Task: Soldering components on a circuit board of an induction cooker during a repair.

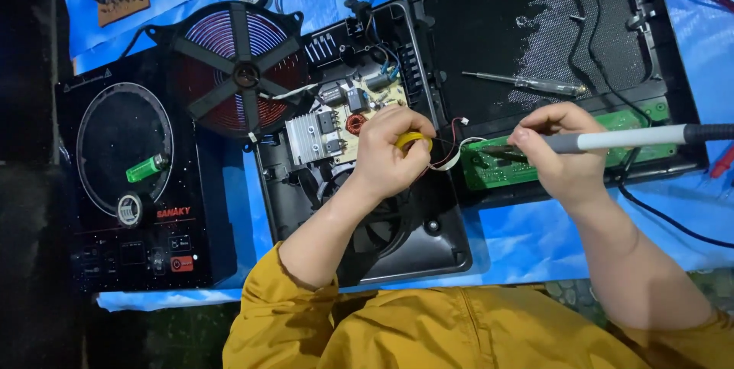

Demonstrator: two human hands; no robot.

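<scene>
You have the opened black cooker base (413, 239) lying on the blue-covered bench (535, 239), and everything else sits around it. To its left lies a whole black cooktop (138, 185) with a green lighter (145, 168) and a small tape roll (128, 209) on its glass. Above the base's left corner rests the round copper coil (243, 71), lifted out on its spoked frame. To the base's right lies the upturned glass top panel (550, 40) with a clear-handled screwdriver (527, 84) on it, and along that panel's near edge sits the green control board (497, 164).

Inside the base, the main circuit board (367, 105) with its finned heatsink (312, 139) lies just above your left hand.

Your left hand (390, 155) is closed around a small yellow spool (413, 139), probably solder wire, held over the base's right edge. Your right hand (562, 155) has a pen grip shut on the grey-handled soldering iron (634, 138), its tip angled down at the left end of the green board, next to the red-and-white ribbon wires (451, 151) running from the base.

You look to be at the soldering step on that board. The joint itself is too small to make out. The next move calls for a steady tip on the pad and the wire end fed in right at the joint, clear of the ribbon's insulation.
</scene>
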